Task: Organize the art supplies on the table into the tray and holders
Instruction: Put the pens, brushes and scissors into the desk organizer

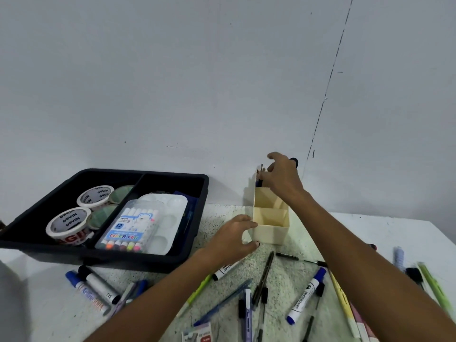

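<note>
A cream holder (271,233) with three compartments stands near the wall. My left hand (237,236) grips its near left corner. Over the far compartment my right hand (283,178) pinches thin brushes or pens (259,176) that stick up out of it; a black cap shows behind the knuckles. The two nearer compartments look empty. A black tray (172,259) on the left holds tape rolls (67,222), a colour pen set (133,228) and a white palette (170,218). Several pens and whiteboard markers (306,297) lie loose on the table in front.
The wall runs right behind the holder and tray. Blue and black markers (96,287) lie in front of the tray. Yellow and green pens (343,304) sit at the right, under my right forearm. A small packet (197,333) rests at the bottom edge.
</note>
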Demonstrator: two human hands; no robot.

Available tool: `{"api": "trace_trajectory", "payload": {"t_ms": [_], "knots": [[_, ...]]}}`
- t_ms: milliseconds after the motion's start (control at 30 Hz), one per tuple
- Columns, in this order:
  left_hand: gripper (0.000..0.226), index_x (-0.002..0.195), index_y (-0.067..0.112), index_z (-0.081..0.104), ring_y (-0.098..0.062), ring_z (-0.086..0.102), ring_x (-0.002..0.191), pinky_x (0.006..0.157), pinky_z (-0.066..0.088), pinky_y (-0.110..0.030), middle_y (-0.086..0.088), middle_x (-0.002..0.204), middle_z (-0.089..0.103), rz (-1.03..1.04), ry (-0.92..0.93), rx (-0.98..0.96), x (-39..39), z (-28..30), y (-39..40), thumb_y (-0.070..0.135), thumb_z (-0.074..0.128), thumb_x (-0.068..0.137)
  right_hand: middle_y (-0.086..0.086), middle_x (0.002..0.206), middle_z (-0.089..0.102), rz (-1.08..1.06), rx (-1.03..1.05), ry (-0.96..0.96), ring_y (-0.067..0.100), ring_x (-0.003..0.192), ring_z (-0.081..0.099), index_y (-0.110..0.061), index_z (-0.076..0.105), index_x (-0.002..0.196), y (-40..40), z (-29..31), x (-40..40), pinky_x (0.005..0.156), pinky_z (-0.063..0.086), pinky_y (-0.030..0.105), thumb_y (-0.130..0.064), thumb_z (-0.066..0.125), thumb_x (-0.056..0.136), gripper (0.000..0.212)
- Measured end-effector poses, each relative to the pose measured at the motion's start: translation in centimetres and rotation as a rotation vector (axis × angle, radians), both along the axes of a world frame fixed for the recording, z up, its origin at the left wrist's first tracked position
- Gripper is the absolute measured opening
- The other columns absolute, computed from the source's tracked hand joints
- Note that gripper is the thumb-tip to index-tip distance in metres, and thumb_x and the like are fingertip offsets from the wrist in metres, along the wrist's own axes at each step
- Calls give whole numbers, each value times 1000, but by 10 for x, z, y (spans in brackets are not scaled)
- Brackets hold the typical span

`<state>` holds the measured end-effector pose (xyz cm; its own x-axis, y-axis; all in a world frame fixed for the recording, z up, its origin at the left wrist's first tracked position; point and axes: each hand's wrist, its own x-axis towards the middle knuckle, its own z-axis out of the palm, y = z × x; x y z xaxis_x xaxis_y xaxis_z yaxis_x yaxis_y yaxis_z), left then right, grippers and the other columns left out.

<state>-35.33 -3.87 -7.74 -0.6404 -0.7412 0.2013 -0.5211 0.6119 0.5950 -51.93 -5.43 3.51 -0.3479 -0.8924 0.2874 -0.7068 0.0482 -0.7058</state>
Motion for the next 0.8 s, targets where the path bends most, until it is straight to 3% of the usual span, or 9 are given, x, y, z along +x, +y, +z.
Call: {"api": "trace_trajectory", "payload": {"t_ms": [67,133,267,367,433,533,667,800], "knots": [[50,131,17,56,-7,48,108,99,42,-27,4,128,54,20,10,-18,3,2,4,32,69,85,11,101,59,13,-50,31,12,82,46,-9,47,135,17,7,0,74,42,29,-13,62,89,49],[48,130,18,56,-7,48,108,94,40,-21,5,125,56,41,-2,-32,7,3,12,33,68,86,9,100,60,23,-72,25,16,87,52,-13,53,129,36,8,-3,76,47,33,-13,63,86,45],[45,128,22,57,-11,48,117,97,40,-28,7,127,57,89,-112,-53,14,-11,30,38,64,87,2,86,65,53,-74,49,16,74,63,-10,66,105,76,-16,-15,74,56,36,-14,68,83,23],[41,123,20,62,-19,50,110,90,42,-32,2,121,61,158,-249,-118,18,-26,43,32,60,84,1,87,68,59,51,114,15,74,63,-14,69,103,104,-47,-28,73,54,32,-16,66,85,18],[39,120,19,63,-21,52,103,83,41,-33,1,114,62,214,-310,-162,19,-32,52,28,56,83,2,97,70,30,251,212,16,82,63,-17,68,106,120,-69,-40,74,51,29,-20,65,87,20],[38,124,20,61,-22,50,108,90,39,-38,2,118,62,278,-305,-193,18,-42,62,29,54,88,2,99,68,-54,492,306,18,84,63,-15,64,103,139,-94,-61,69,48,28,-36,67,85,27],[28,112,16,67,-24,56,100,85,43,-36,-2,104,67,318,-241,-195,12,-43,65,24,58,87,-3,79,62,-134,579,355,14,69,60,-16,58,86,160,-106,-75,57,42,26,-65,66,75,51],[19,102,12,68,-23,62,86,73,45,-31,-6,95,70,323,-221,-157,5,-35,66,14,61,85,-3,87,57,-136,600,404,15,77,55,-17,49,86,169,-112,-63,64,41,28,-72,65,71,58]]}}
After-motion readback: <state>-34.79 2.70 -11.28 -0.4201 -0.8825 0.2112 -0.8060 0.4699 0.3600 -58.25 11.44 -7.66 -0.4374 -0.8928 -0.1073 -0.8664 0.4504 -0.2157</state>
